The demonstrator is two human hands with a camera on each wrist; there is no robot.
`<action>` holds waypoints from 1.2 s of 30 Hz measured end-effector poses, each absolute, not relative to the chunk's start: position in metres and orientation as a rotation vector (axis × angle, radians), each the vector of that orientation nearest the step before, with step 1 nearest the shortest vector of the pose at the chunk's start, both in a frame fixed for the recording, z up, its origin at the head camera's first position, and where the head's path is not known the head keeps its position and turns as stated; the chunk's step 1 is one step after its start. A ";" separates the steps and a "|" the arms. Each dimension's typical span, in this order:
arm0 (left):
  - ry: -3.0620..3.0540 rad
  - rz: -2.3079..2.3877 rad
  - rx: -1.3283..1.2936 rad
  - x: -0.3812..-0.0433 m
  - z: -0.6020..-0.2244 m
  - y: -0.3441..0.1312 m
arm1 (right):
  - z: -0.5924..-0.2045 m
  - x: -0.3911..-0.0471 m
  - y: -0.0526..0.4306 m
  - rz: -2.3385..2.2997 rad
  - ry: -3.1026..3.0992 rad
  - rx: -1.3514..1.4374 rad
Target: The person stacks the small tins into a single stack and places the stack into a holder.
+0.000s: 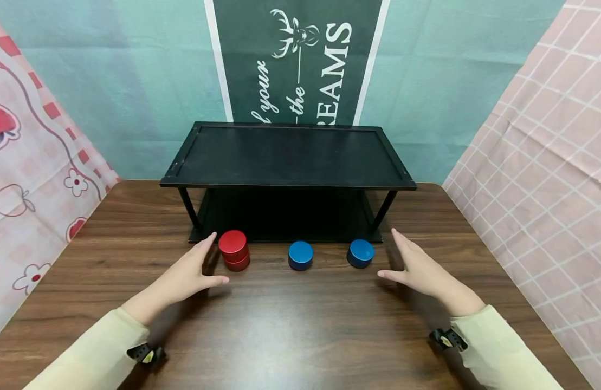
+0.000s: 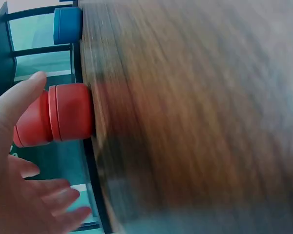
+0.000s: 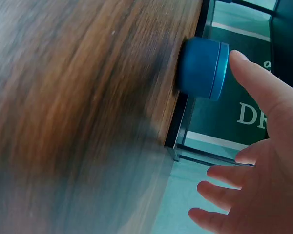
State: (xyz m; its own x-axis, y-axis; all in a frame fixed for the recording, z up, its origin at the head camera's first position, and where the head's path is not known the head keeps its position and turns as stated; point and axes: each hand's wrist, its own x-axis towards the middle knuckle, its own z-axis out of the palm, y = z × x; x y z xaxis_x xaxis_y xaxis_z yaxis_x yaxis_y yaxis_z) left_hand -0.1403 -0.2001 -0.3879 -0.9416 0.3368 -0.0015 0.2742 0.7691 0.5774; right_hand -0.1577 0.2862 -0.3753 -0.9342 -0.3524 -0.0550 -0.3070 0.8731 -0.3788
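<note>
Two red round tins (image 1: 233, 246), one stacked on the other, stand on the table to the left. My left hand (image 1: 192, 273) is just left of them, thumb and fingers spread apart, gripping nothing. In the left wrist view the red stack (image 2: 71, 112) lies beyond the thumb. A blue round tin (image 1: 300, 255) stands in the middle, and another blue tin (image 1: 361, 253) to its right. My right hand (image 1: 419, 268) is held right of that second blue tin with fingers extended and holds nothing. The right wrist view shows this blue tin (image 3: 201, 67) near the thumb tip.
Behind the tins stands a black two-level shelf (image 1: 285, 154), its lower board (image 1: 285, 214) resting on the wooden table (image 1: 280, 336). A teal cloth (image 1: 144, 70) hangs at the back. Patterned pink cloths border the left and right sides.
</note>
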 end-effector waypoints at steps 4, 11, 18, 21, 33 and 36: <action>2.700 1.218 0.465 -0.144 -0.389 -0.199 | -0.375 -0.158 0.284 -0.667 2.866 -0.484; 2.418 1.588 0.398 -0.150 -0.394 -0.196 | -0.374 -0.158 0.280 -0.783 2.818 -0.460; 2.317 1.748 0.366 -0.153 -0.406 -0.193 | -0.386 -0.161 0.280 -0.974 2.734 -0.436; 2.297 1.819 0.378 -0.154 -0.412 -0.190 | -0.390 -0.161 0.281 -1.066 2.676 -0.423; 2.322 1.932 0.368 -0.154 -0.428 -0.181 | -0.396 -0.163 0.266 -1.283 2.559 -0.384; 2.349 1.937 0.368 -0.154 -0.431 -0.179 | -0.398 -0.163 0.264 -1.307 2.554 -0.373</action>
State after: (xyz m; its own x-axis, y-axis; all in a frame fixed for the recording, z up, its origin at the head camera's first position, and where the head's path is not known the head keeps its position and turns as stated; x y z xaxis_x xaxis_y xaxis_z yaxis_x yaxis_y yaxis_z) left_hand -0.1542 -0.1791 -0.4306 -0.9684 0.2308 0.0941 0.1363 0.1742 0.9752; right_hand -0.1633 0.2637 -0.3981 -0.9365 -0.3354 -0.1026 -0.1129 0.5652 -0.8172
